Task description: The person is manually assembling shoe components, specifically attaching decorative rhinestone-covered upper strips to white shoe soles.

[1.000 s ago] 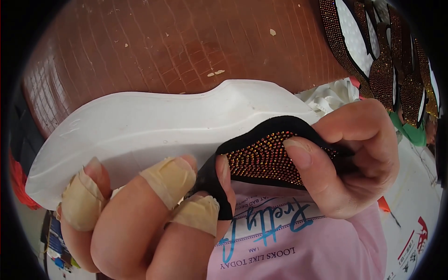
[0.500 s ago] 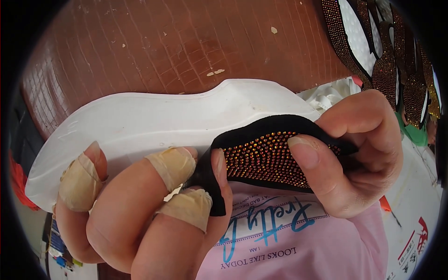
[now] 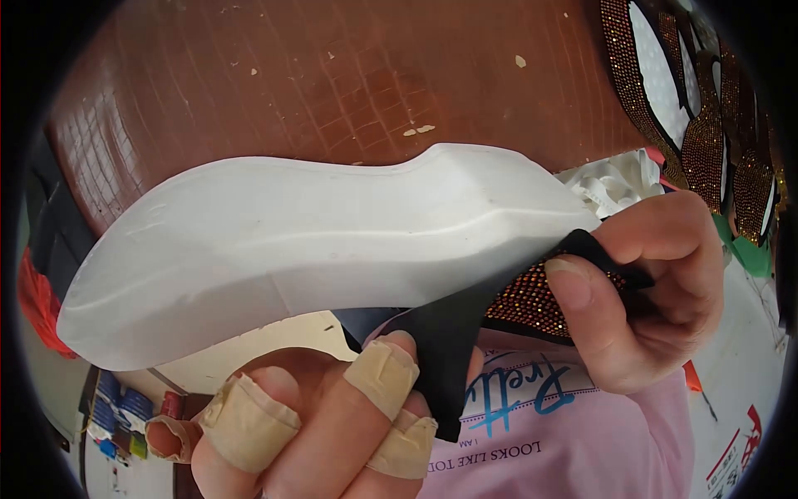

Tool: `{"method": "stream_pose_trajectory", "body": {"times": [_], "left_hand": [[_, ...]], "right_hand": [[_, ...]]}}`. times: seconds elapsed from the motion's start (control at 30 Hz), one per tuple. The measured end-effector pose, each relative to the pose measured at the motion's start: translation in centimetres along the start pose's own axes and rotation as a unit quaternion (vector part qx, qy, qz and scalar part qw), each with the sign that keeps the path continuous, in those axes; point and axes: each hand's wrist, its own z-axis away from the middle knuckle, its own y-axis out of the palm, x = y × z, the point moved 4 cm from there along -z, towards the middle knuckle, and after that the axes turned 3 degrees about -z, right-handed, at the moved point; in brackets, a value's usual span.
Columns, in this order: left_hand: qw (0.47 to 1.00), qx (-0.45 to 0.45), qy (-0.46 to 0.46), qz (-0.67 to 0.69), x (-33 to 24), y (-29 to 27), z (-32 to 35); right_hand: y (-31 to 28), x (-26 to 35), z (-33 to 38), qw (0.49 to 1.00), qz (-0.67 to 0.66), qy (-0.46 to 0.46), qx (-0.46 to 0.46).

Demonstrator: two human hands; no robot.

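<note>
In the head view, the studded black strap (image 3: 524,308) is right of centre, pinched by the right hand (image 3: 657,283), while the left hand's (image 3: 316,416) grip holds its turned-back plain end, below the white shell (image 3: 332,216). The step seems to be bending the strap; the next move calls for firm pinches. Upside-down blue and dark lettering crosses the pink shirt (image 3: 565,432), lower right.

Head view: left head-worn fisheye | faces down | close above left hand (image 3: 312,445) and right hand (image 3: 675,287), both near | brown surface (image 3: 374,83) far
</note>
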Motion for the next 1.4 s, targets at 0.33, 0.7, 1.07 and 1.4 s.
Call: {"method": "stream_pose_trajectory", "body": {"times": [0.33, 0.7, 1.07, 1.4], "left_hand": [[0.999, -0.012, 0.036, -0.021, -0.2, -0.2, 0.8], [0.995, -0.032, 0.09, -0.03, -0.9, -0.1, 0.9], [0.999, 0.006, 0.012, -0.031, -1.0, 0.1, 0.2], [1.0, -0.013, -0.026, 0.001, -1.2, 0.8, -0.6]], "right_hand": [[0.7, 0.2, 0.0, 0.998, -0.02, 0.054, -0.026], [0.5, 0.4, 0.0, 0.999, 0.009, 0.01, -0.032], [0.6, 0.3, 0.6, 0.995, 0.059, -0.058, -0.059], [0.2, -0.1, 0.3, 0.995, -0.055, 0.055, -0.058]]}}
